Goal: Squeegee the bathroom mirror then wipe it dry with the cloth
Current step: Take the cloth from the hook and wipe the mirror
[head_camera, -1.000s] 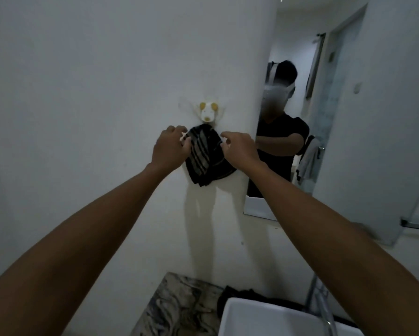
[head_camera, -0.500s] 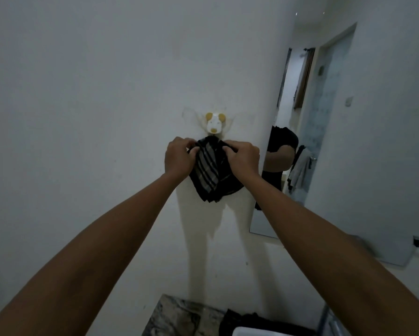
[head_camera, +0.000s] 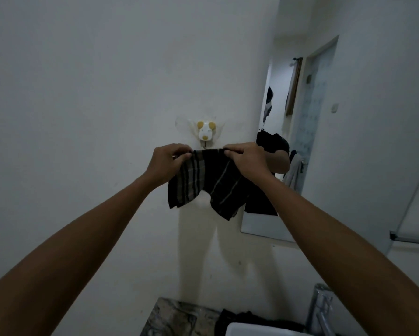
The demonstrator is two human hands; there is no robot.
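Dimly lit white wall [head_camera: 82,117], dog-shaped hook [head_camera: 205,131], mirror [head_camera: 349,141], marbled counter [head_camera: 177,316]

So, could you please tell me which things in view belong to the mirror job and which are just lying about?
Job:
- striped cloth, held by left hand and right hand
- mirror

Lying about:
- dog-shaped wall hook
- sink
- tap
- dark fabric on counter

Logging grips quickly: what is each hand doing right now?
Left hand: closed, pinching the striped cloth's top edge.
Right hand: closed, pinching the same cloth's top edge.
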